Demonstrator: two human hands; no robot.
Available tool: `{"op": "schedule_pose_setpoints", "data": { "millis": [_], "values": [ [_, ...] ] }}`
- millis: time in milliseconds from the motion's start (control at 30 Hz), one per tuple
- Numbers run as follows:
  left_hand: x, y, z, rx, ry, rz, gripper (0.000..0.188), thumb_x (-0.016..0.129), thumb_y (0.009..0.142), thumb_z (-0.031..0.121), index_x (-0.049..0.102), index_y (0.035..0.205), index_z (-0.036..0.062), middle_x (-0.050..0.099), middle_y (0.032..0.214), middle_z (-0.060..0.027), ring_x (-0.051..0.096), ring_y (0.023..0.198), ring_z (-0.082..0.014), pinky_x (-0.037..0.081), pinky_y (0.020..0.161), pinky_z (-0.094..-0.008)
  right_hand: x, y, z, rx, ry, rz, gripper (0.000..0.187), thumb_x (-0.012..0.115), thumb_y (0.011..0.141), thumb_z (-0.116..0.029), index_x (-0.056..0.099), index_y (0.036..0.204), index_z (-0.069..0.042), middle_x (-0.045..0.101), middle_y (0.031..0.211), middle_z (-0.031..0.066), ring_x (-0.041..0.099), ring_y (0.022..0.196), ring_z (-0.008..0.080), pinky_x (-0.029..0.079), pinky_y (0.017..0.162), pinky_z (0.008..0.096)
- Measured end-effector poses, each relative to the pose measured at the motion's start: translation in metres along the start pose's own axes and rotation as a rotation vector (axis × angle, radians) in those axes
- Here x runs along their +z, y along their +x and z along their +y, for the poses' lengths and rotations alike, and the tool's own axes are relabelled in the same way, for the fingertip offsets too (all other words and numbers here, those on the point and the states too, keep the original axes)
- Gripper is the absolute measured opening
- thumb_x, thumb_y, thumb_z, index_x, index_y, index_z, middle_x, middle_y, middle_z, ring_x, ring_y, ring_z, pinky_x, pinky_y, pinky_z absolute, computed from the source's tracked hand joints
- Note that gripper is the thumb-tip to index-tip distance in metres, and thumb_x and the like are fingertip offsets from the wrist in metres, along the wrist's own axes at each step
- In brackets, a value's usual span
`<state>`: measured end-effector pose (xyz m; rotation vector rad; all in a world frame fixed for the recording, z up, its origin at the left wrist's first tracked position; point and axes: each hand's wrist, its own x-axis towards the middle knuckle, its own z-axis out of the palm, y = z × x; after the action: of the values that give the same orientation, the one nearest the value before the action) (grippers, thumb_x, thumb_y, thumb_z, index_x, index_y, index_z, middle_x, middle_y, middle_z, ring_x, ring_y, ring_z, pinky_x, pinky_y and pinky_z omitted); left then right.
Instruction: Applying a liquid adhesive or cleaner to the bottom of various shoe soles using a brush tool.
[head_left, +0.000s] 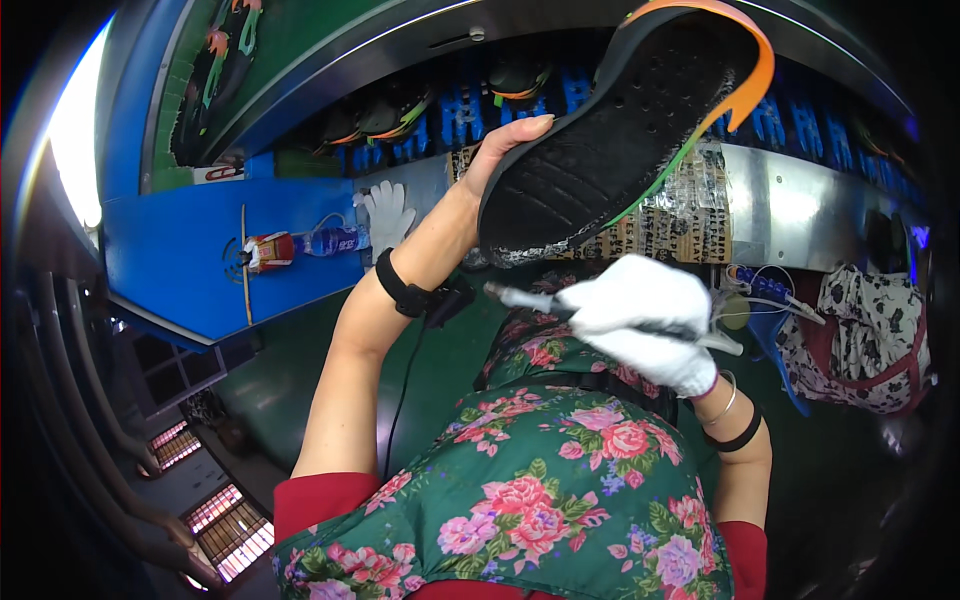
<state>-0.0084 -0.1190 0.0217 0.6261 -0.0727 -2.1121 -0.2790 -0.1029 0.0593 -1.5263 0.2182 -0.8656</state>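
Note:
A black shoe sole (pixel 600 150), with an orange and green rim, is tilted up in front of me. My bare left hand (pixel 500 150) grips its left edge; the thumb shows and the other fingers are hidden behind it. Shiny wet-looking streaks run along the sole's lower and right edge. Below the sole, my right hand (pixel 645 310), in a white glove, is closed around a slim brush-like tool (pixel 525 298). The tool's dark tip points left, apart from the sole.
Behind the sole, blue racks (pixel 460 118) hold more soles (pixel 395 118). Printed cardboard (pixel 690 215) covers part of the metal ledge (pixel 800 215). At left, a blue table (pixel 180 250) bears a bottle (pixel 335 240), a red pack (pixel 270 252) and a white glove (pixel 388 212). A flowered bag (pixel 860 340) hangs at right.

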Motion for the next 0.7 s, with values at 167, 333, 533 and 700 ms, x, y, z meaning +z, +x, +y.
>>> {"op": "schedule_pose_setpoints", "data": {
  "millis": [167, 333, 533, 700],
  "values": [
    [-0.015, -0.001, -0.023, 0.061, -0.194, -0.092, 0.066, 0.058, 0.107, 0.047, 0.061, 0.150, -0.0028, 0.071, 0.143, -0.0216, 0.073, 0.125, -0.0345, 0.057, 0.113, -0.0484, -0.030, 0.030, -0.013, -0.046, -0.473, 0.174, 0.019, 0.085, 0.082, 0.005, 0.084, 0.099, -0.004, 0.084, 0.104, 0.0147, 0.078, 0.092, 0.0252, 0.061, 0.086, 0.0354],
    [-0.027, -0.009, -0.055, 0.088, -0.017, -0.077, 0.094, 0.054, 0.101, 0.069, 0.038, 0.168, 0.0063, 0.053, 0.158, -0.0336, 0.059, 0.131, -0.0649, 0.055, 0.105, -0.0709, -0.061, 0.071, -0.012, -0.282, -0.887, 0.350, 0.028, 0.087, 0.084, 0.002, 0.084, 0.110, -0.008, 0.083, 0.108, 0.0119, 0.077, 0.090, 0.0257, 0.061, 0.081, 0.0359],
    [-0.009, -0.053, -0.060, 0.267, -0.147, -0.427, 0.098, 0.077, 0.094, 0.051, 0.035, 0.170, 0.0064, 0.046, 0.166, -0.0279, 0.050, 0.149, -0.0519, 0.044, 0.121, -0.0687, -0.044, 0.038, -0.019, 0.029, -0.313, 0.272, 0.021, 0.086, 0.081, 0.005, 0.084, 0.101, -0.001, 0.083, 0.103, 0.0137, 0.076, 0.090, 0.0237, 0.061, 0.082, 0.0355],
    [0.011, -0.101, 0.014, 0.393, 0.008, -0.688, 0.135, 0.096, 0.075, 0.059, 0.021, 0.170, -0.0003, 0.032, 0.166, -0.0361, 0.045, 0.145, -0.0638, 0.053, 0.109, -0.0741, -0.056, 0.014, -0.011, 0.184, 0.249, 0.734, 0.025, 0.078, 0.081, 0.013, 0.079, 0.105, 0.004, 0.080, 0.113, 0.0225, 0.076, 0.096, 0.0248, 0.061, 0.088, 0.0337]
  ]
}}
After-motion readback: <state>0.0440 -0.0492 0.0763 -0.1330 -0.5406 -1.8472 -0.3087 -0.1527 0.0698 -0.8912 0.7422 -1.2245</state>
